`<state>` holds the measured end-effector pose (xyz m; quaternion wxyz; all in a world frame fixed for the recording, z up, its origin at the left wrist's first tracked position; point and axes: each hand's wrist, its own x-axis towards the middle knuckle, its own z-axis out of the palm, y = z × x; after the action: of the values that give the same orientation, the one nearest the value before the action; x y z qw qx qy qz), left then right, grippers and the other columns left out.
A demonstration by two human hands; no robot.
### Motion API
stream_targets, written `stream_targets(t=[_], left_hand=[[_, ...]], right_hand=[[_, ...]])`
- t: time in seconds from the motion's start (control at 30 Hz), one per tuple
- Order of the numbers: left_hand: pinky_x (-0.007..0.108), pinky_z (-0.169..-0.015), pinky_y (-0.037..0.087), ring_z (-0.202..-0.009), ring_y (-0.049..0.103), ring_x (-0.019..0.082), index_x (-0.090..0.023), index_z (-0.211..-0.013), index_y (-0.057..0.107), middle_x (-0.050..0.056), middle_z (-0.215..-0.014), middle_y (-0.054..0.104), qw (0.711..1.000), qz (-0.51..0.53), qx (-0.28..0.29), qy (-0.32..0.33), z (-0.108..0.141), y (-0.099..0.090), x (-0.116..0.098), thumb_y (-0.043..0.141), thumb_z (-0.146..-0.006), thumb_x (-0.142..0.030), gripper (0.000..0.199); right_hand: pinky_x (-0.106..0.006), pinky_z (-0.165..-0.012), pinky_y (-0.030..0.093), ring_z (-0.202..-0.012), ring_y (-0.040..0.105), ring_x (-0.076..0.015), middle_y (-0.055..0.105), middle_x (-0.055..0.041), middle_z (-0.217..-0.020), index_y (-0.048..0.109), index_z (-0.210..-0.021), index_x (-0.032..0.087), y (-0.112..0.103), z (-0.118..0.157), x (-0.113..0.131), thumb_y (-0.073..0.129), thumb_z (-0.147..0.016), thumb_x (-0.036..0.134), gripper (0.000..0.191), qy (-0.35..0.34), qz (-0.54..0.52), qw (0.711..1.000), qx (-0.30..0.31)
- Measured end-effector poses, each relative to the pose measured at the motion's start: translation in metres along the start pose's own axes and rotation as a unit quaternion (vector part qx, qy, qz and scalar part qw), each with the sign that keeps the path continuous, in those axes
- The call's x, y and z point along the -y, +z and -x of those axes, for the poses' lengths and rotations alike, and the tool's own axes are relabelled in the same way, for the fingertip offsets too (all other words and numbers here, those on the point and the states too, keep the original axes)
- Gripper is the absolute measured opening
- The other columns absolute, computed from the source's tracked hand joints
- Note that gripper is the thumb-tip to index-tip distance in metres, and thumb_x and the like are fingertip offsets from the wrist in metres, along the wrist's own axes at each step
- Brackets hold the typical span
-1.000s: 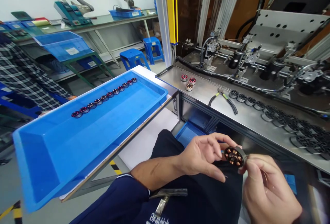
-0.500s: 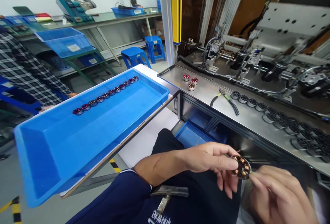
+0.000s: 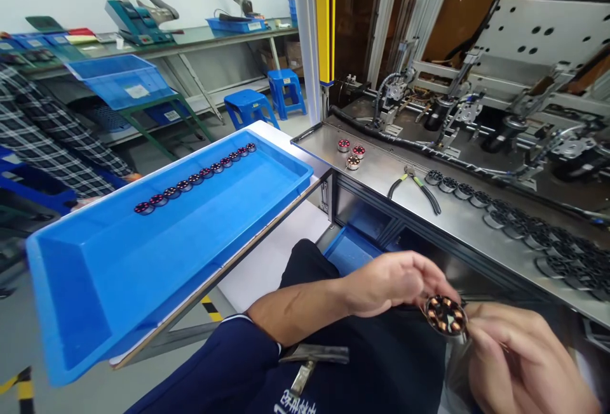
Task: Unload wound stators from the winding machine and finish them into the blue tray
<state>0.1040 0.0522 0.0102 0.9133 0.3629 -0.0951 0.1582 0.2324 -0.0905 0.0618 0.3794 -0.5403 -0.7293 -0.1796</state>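
Observation:
A round motor stator [image 3: 445, 316] with copper-wire coils on a dark core and a metal outer ring is held up in front of my lap. My left hand [image 3: 398, 284] is curled around its upper left side, the fingers partly hidden behind it. At the lower right rim, my right hand [image 3: 521, 350] pinches with thumb and forefinger; whether a thin wire end is also in that pinch I cannot tell. Beyond my hands, pliers [image 3: 413, 189] with black and green handles lie spread on the metal bench [image 3: 376, 179]. Three wound stators [image 3: 353, 162] sit left of the pliers.
Many dark unwound cores [image 3: 517, 227] stand in rows along the bench at right, before a machine [image 3: 505, 125] with several arms. At left, a blue tray [image 3: 190, 261] holds a line of wound stators [image 3: 206, 173]. A person in plaid [image 3: 52, 128] is beyond it.
The stator has turned to face me more and moved slightly down. My left thumb has lifted off its face, and the left fingers have shifted up. The right hand keeps its pinch at the rim.

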Motion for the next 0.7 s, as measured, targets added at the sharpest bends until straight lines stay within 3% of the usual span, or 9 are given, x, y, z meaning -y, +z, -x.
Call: stream_targets(t=[0.07, 0.13, 0.3, 0.47, 0.57, 0.7], left_hand=[[0.029, -0.067, 0.056, -0.074, 0.074, 0.019, -0.010, -0.100, 0.065, 0.008, -0.083, 0.075, 0.993, -0.024, 0.056, -0.100, -0.003, -0.004, 0.004, 0.078, -0.073, -0.066, 0.064], [0.028, -0.059, 0.055, -0.066, 0.074, 0.020, -0.012, -0.101, 0.062, 0.006, -0.077, 0.073, 0.988, -0.046, 0.078, -0.126, -0.003, -0.004, 0.006, 0.080, -0.072, -0.064, 0.063], [0.024, -0.058, 0.055, -0.063, 0.073, 0.016, -0.015, -0.098, 0.058, 0.002, -0.078, 0.073, 0.995, -0.066, -0.005, -0.069, 0.002, 0.007, 0.002, 0.089, -0.066, -0.053, 0.059], [0.026, -0.059, 0.057, -0.062, 0.074, 0.017, -0.015, -0.100, 0.058, 0.002, -0.080, 0.073, 0.996, -0.062, -0.013, -0.061, 0.001, 0.008, 0.002, 0.089, -0.065, -0.054, 0.061], [0.024, -0.056, 0.056, -0.062, 0.074, 0.016, -0.015, -0.101, 0.057, 0.001, -0.081, 0.071, 0.997, -0.070, -0.012, -0.037, 0.000, 0.006, 0.004, 0.087, -0.069, -0.051, 0.057], [0.026, -0.062, 0.059, -0.068, 0.074, 0.015, -0.016, -0.103, 0.059, 0.001, -0.086, 0.069, 0.996, -0.077, -0.048, -0.001, 0.002, 0.010, 0.005, 0.089, -0.070, -0.042, 0.052]], right_hand=[[-0.021, -0.073, 0.047, -0.081, 0.057, -0.0112, 0.058, -0.0056, -0.090, 0.055, -0.102, 0.017, -0.004, -0.004, 0.000, 0.049, -0.100, 0.008, 0.011, -0.022, 0.006, 1.000, -0.001], [-0.021, -0.076, 0.047, -0.083, 0.056, -0.0111, 0.056, -0.0057, -0.091, 0.055, -0.103, 0.016, -0.006, -0.005, -0.001, 0.048, -0.098, 0.004, 0.014, -0.036, -0.004, 0.999, 0.002], [-0.026, -0.080, 0.049, -0.088, 0.057, -0.0126, 0.056, -0.0057, -0.097, 0.055, -0.111, 0.014, -0.009, 0.006, -0.008, 0.059, -0.094, 0.006, 0.020, -0.014, -0.049, 0.998, 0.027], [-0.027, -0.075, 0.050, -0.089, 0.060, -0.0136, 0.059, -0.0059, -0.100, 0.059, -0.116, 0.015, -0.011, 0.009, -0.012, 0.066, -0.092, 0.008, 0.026, -0.009, -0.046, 0.998, 0.032], [-0.026, -0.072, 0.050, -0.084, 0.062, -0.0122, 0.062, -0.0038, -0.094, 0.064, -0.108, 0.016, -0.010, 0.003, -0.006, 0.064, -0.089, 0.001, 0.024, -0.016, -0.037, 0.999, 0.012], [-0.025, -0.067, 0.048, -0.077, 0.062, -0.0108, 0.064, -0.0022, -0.088, 0.067, -0.099, 0.017, -0.003, 0.000, 0.005, 0.063, -0.089, 0.000, 0.021, 0.044, -0.029, 0.998, -0.035]])
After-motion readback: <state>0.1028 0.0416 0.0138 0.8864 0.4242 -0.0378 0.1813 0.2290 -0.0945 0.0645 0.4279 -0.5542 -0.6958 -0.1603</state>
